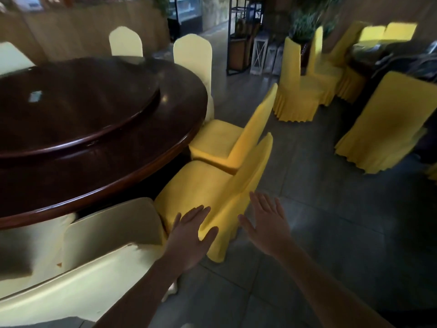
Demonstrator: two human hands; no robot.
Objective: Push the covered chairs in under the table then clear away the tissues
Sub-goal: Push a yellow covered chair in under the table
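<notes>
A round dark wooden table [142, 159] with a raised turntable fills the left. A yellow covered chair [201, 185] stands at its near right edge, seat partly under the rim. My left hand [189, 235] is flat with fingers apart on the near end of its backrest. My right hand [269, 223] hovers open just right of the backrest, apart from it. A second yellow chair [220, 138] stands beside it, farther along. A pale covered chair [113, 230] is tucked in below my left arm. No tissues show on the table.
Two pale covered chairs [194, 55] stand at the table's far side. More yellow chairs [298, 91] surround another table [369, 53] at the right. A black shelf frame [236, 43] and white lanterns [259, 55] stand at the back. Grey tiled floor [307, 209] lies between the two tables.
</notes>
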